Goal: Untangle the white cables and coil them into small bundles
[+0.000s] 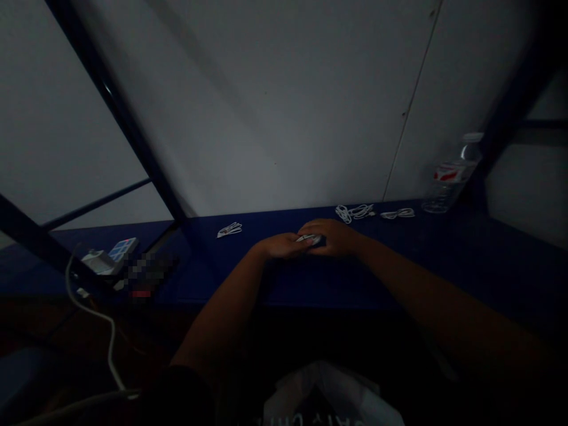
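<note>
A small bundle (308, 238), white with dark patches and perhaps cable, though the dim light leaves that unsure, sits between the two hands, low over the front half of the bench (337, 290). The left hand (279, 245) comes in from the near side, closed, its fingers curled toward the bundle. The right hand (331, 236) arches over from the other side, also closed, and its fingers (316, 228) cover the bundle's far end. Both appear to pinch it at the fingertips, with the knuckles raised and the wrists low, so only a sliver of white shows between them. The shadow hides how the fingers are set on it.

The bench is dark blue and smooth, running along a pale panelled wall (248, 118). Two white cable coils (355, 212) (397, 213) lie near the wall to the right, and a flat white packet (229, 230) lies to the left, well apart from the hands. Further right stands a clear plastic bottle (452, 177) with a red-and-white label. At the far left are a small device (97, 262), a blue tiled pad (122, 249) and a loose white cord (91, 316) — a dark metal strut (115, 100) crosses above them
</note>
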Available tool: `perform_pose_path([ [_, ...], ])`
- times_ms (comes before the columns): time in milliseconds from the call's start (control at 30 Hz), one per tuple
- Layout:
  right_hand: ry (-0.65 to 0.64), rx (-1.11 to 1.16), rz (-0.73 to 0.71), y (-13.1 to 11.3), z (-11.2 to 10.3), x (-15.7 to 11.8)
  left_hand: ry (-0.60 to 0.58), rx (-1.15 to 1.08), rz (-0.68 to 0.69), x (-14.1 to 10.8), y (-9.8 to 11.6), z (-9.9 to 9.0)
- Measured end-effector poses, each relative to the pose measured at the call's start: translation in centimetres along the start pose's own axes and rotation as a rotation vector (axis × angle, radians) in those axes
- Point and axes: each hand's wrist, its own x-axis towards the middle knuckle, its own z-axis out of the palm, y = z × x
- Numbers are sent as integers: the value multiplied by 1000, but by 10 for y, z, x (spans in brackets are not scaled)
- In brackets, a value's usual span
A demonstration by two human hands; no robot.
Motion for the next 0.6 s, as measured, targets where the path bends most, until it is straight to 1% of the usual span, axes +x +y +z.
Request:
perform_pose_path([
  [133,-16,109,78,-1,-4,-1,-62,-80,20,-1,-1,-1],
  [233,-23,175,121,1,-6,-1,-73,-140,18,-2,0,-1],
  [367,9,377,196,3,-6,-2,-89,-330,36,-2,-1,0],
  [467,84,521,245,3,-3,0,-153,-467,109,-3,-2,0],
  [533,152,555,252,3,1,2,-192,-528,143,-3,-2,-1],
  [600,216,583,272,4,6,4,-202,-563,147,-3,-1,-2],
])
